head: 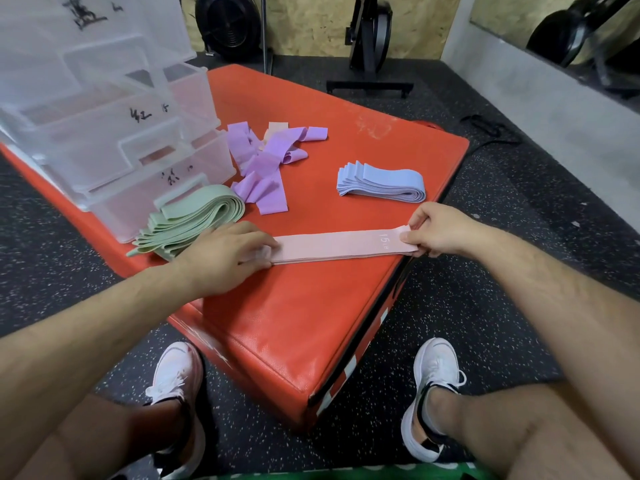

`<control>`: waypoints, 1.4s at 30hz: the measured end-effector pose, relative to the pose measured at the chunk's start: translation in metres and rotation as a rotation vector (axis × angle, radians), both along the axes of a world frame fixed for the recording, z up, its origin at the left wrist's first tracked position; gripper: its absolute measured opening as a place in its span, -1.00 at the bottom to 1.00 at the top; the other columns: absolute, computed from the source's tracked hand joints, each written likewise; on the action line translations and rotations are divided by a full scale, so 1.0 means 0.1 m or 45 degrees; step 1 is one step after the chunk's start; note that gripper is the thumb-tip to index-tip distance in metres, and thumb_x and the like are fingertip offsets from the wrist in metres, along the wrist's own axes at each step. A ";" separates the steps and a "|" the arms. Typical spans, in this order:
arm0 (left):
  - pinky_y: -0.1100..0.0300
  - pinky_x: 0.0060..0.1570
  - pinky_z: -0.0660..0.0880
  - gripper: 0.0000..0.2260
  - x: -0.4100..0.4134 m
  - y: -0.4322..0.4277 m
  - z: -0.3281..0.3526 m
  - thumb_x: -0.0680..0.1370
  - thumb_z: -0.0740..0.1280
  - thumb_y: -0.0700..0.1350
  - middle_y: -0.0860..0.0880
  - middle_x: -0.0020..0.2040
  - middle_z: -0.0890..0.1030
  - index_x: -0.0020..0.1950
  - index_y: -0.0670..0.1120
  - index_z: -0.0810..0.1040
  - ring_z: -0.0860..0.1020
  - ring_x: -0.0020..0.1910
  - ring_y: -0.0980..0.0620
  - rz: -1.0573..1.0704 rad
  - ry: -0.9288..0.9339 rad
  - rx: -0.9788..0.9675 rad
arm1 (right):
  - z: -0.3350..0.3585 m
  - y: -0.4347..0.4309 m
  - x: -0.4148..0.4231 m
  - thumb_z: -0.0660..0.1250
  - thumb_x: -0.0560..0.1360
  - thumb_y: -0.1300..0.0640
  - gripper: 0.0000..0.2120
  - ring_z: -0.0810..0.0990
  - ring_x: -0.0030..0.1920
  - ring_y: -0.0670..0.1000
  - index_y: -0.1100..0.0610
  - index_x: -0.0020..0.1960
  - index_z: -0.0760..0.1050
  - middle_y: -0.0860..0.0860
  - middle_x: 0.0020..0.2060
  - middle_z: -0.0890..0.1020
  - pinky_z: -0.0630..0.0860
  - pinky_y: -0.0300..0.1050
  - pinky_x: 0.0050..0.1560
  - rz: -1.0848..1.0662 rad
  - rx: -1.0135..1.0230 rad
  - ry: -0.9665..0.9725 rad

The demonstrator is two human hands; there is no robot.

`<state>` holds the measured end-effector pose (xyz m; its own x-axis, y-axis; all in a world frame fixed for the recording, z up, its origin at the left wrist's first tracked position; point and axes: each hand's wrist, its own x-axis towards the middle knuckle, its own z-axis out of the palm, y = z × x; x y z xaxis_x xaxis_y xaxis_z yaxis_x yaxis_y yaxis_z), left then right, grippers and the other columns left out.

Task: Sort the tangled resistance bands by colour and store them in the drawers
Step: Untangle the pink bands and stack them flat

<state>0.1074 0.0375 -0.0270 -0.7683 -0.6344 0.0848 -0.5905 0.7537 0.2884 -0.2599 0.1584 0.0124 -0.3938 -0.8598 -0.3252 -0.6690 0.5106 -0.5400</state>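
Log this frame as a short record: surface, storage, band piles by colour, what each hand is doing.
surface: orange padded box
storage: clear drawers on the box's far left, some pulled out
sorted stacks: green bands by the drawers; blue bands at right
unsorted: purple bands, tangled, centre
in hand: pink bands, flat stack at the near edge
left hand: holds the stack's left end
right hand: pinches its right end
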 end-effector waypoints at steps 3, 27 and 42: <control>-0.09 0.16 0.48 -0.60 -0.01 -0.01 -0.01 0.46 0.19 0.35 0.21 0.17 0.49 0.24 0.27 0.47 0.50 0.17 0.06 0.007 0.022 -0.014 | 0.08 0.01 0.02 0.45 0.50 -0.08 -0.63 0.64 -0.10 0.00 -0.04 0.22 0.41 -0.04 -0.06 0.64 0.59 0.03 0.01 0.139 -0.003 0.333; 0.01 0.21 0.43 -0.65 -1.23 -1.17 0.50 0.56 0.26 0.00 -0.10 0.25 0.53 0.33 -0.02 0.51 0.48 0.26 -0.15 0.449 0.165 0.031 | 0.42 -1.30 1.22 0.16 0.60 0.13 -0.51 0.41 0.30 0.16 -0.13 0.51 0.26 0.00 0.34 0.46 0.38 0.05 0.20 0.363 -0.520 0.661; 0.07 0.08 0.54 -0.61 -1.48 -2.14 0.33 0.36 0.19 0.01 -0.10 0.11 0.66 0.10 -0.04 0.61 0.59 0.01 -0.11 0.792 0.262 0.492 | 0.45 -1.79 1.30 0.17 0.63 0.08 -0.51 0.37 0.37 0.17 -0.09 0.53 0.20 0.02 0.39 0.45 0.36 0.09 0.27 0.303 -0.505 0.535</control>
